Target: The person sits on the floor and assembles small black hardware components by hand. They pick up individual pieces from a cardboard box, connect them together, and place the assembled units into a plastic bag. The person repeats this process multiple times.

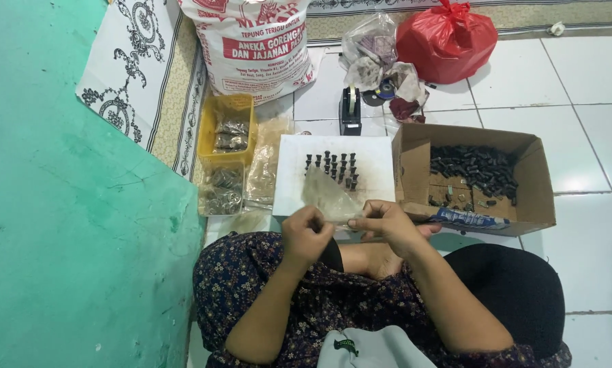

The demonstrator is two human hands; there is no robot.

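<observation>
I sit on the floor and hold a small clear plastic bag [328, 197] between both hands, above the near edge of a white board [381, 167]. My left hand [306, 235] pinches the bag's lower left corner. My right hand [388, 223] grips its lower right edge. Several small dark upright parts [334, 167] stand in rows on the board just beyond the bag.
An open cardboard box [538, 170] with many dark parts sits to the right. On the left are a yellow tray [227, 109] and a clear tray [223, 189] of packed bags. Behind stand a tape dispenser [349, 109], a large printed sack [255, 44], a red bag [448, 39] and a green wall [60, 204].
</observation>
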